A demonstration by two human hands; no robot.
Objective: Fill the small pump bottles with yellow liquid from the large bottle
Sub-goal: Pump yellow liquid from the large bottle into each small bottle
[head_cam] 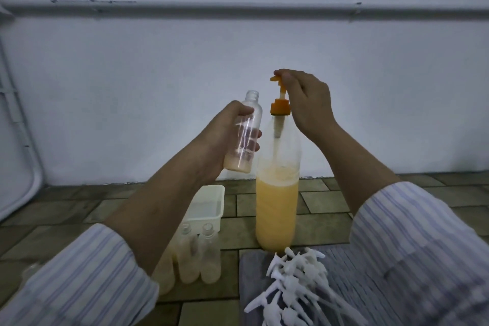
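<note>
Risk: my right hand [304, 103] pinches the orange pump head [276, 79] on the large bottle [276, 193], its nozzle at 9 o'clock, while my left hand [225, 137] grips the tilted small bottle [244, 135] beside, mouth below the spout, so a pump stroke spills.

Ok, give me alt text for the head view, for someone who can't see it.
The left hand holds a small, barely filled bottle tilted beside the large bottle of yellow liquid, while the right hand grips its orange pump. Three small bottles, a white tub and loose white pump tops sit below.
</note>
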